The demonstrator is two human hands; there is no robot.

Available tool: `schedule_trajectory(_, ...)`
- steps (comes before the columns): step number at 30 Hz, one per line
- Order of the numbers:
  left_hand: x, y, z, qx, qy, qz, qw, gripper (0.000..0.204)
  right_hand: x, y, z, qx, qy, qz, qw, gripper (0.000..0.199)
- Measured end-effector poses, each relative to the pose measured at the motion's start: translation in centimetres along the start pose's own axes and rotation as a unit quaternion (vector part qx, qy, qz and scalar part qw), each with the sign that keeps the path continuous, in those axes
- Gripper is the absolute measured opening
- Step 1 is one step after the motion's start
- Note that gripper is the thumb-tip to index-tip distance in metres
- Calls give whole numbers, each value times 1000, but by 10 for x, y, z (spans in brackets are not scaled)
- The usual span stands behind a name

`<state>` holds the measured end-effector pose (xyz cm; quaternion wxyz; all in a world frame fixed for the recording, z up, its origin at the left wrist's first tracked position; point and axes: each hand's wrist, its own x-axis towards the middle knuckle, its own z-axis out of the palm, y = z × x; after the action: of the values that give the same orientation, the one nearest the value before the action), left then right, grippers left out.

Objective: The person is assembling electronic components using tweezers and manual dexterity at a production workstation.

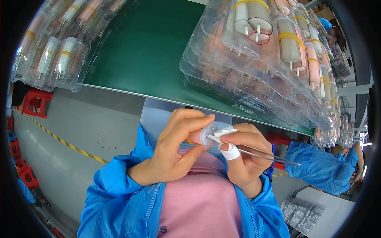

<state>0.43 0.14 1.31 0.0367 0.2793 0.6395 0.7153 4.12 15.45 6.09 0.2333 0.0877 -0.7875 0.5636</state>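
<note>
Both my hands meet at chest height: my left hand point(174, 148) grips a small pink-and-white cylinder point(203, 137), my right hand point(244, 152) pinches metal tweezers point(262, 154) at its white end. Clear plastic trays point(258, 67) of matching cylinders with yellow bands stack on the green table point(147, 51) ahead; another tray stack point(59, 43) sits far left.

factory assembly line | green conveyor belt point(151, 47) | stacked clear part trays point(254, 71) | blue-smocked co-worker point(317, 166)
</note>
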Motion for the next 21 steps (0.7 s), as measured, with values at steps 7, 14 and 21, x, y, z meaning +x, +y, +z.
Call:
schedule_trajectory(7,2,0,-3,32,-13,22,999,56,2,0,1,-20,-12,8,1000,12)
schedule_trajectory(14,1,-1,-5,67,-32,17,997,54,12,0,-3,46,-44,66,996,11)
schedule_trajectory(21,1,-8,-8,-63,-91,-5,994,50,5,4,-2,93,7,12,996,11)
